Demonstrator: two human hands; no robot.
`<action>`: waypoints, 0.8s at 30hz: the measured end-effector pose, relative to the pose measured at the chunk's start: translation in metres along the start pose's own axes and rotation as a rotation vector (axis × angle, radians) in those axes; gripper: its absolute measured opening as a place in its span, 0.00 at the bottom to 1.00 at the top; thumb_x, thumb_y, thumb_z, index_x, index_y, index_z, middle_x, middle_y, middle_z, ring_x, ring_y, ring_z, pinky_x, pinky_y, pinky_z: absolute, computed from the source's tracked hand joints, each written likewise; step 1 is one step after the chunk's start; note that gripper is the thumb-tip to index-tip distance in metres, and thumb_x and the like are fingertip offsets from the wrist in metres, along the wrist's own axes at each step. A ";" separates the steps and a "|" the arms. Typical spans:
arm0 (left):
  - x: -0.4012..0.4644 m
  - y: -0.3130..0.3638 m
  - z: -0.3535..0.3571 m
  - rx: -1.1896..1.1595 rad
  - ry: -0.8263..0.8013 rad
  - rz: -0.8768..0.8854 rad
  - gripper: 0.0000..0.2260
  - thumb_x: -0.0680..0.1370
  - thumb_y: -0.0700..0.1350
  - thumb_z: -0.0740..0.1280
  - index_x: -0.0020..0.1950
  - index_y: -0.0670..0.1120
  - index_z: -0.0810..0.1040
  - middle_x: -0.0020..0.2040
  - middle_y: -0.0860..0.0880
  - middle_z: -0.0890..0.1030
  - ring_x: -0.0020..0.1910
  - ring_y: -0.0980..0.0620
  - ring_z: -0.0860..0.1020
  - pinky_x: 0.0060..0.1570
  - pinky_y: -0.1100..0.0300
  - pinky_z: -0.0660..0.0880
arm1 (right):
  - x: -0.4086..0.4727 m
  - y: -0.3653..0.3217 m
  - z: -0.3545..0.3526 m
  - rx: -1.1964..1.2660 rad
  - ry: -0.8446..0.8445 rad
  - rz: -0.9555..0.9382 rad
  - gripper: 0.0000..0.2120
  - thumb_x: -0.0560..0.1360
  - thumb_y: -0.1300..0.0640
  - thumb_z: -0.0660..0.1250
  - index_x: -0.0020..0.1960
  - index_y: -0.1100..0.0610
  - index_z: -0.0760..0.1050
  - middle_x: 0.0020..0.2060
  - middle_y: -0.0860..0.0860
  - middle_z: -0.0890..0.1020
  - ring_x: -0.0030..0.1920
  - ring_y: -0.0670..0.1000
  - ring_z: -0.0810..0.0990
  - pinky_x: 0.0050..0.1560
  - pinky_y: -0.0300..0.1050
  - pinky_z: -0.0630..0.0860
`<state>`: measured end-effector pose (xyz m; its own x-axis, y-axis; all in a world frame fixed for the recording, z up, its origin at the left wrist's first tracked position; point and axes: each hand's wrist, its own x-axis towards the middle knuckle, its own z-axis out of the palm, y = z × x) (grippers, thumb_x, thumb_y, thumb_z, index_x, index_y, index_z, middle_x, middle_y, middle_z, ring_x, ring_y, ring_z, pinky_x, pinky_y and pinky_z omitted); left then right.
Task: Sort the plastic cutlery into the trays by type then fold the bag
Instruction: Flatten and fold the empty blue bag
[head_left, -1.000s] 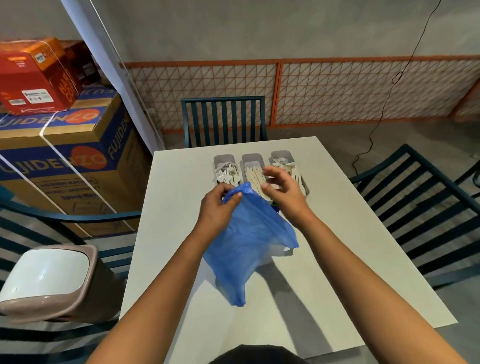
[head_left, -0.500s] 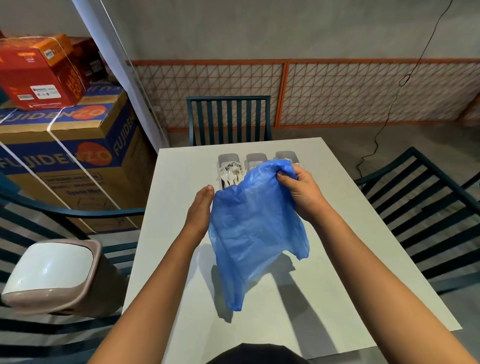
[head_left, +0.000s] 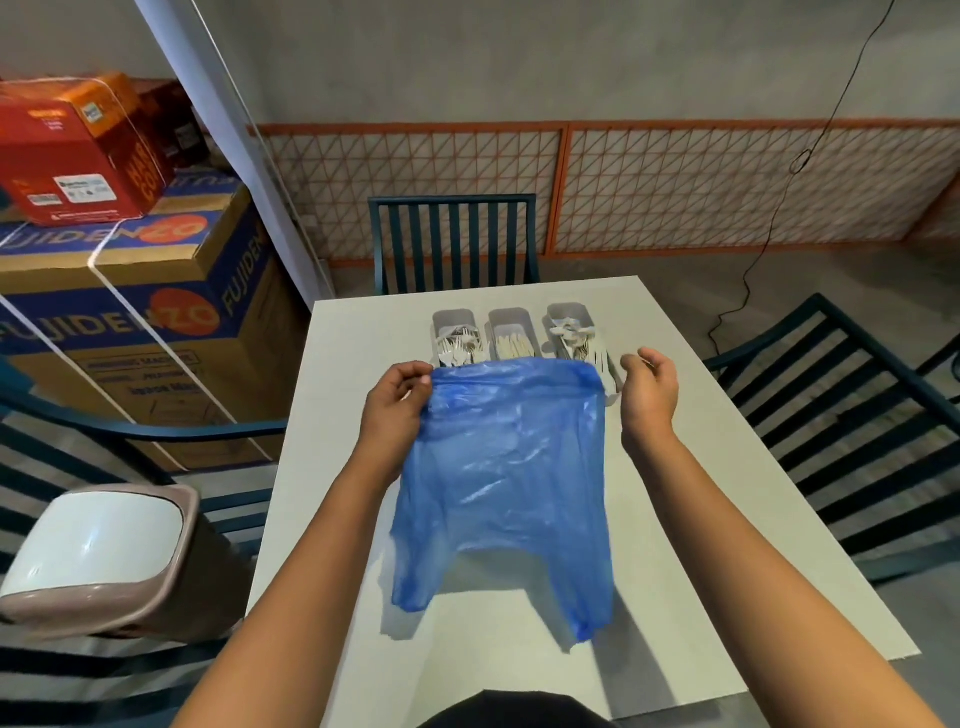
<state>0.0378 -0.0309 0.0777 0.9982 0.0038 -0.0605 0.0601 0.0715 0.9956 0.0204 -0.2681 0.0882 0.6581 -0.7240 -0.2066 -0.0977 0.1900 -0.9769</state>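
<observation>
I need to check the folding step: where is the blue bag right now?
In the head view the blue bag hangs spread above the middle of the white table, just in front of the three trays, its top corner pinched by the left hand.

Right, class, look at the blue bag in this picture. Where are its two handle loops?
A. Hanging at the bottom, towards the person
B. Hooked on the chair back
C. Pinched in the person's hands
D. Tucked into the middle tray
A: the blue bag hangs spread out with its straight edge up at the left hand, and its two loops dangle at the bottom over the table.
</observation>
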 end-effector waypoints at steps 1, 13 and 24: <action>-0.001 0.000 0.003 0.033 -0.034 0.029 0.09 0.79 0.37 0.61 0.45 0.50 0.75 0.45 0.50 0.78 0.44 0.54 0.75 0.45 0.63 0.73 | -0.003 0.000 0.003 -0.057 0.007 -0.136 0.11 0.76 0.62 0.63 0.58 0.58 0.73 0.51 0.51 0.75 0.45 0.47 0.75 0.45 0.37 0.72; -0.012 0.003 0.020 0.285 -0.336 0.250 0.12 0.79 0.35 0.61 0.50 0.52 0.74 0.50 0.52 0.78 0.47 0.64 0.76 0.49 0.71 0.72 | -0.039 -0.006 0.027 -0.555 -0.919 -0.258 0.06 0.74 0.63 0.68 0.50 0.61 0.79 0.41 0.49 0.80 0.41 0.42 0.77 0.48 0.33 0.75; -0.007 -0.008 -0.013 0.557 -0.372 0.043 0.19 0.67 0.51 0.71 0.57 0.54 0.73 0.53 0.55 0.78 0.52 0.57 0.77 0.51 0.66 0.72 | -0.031 -0.007 0.024 -0.270 -0.642 -0.191 0.11 0.78 0.64 0.61 0.37 0.56 0.71 0.31 0.51 0.71 0.30 0.45 0.69 0.28 0.29 0.68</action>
<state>0.0301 -0.0184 0.0695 0.9299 -0.3565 -0.0906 -0.0846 -0.4470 0.8905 0.0184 -0.2308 0.1030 0.9830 -0.1795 -0.0392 -0.0635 -0.1320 -0.9892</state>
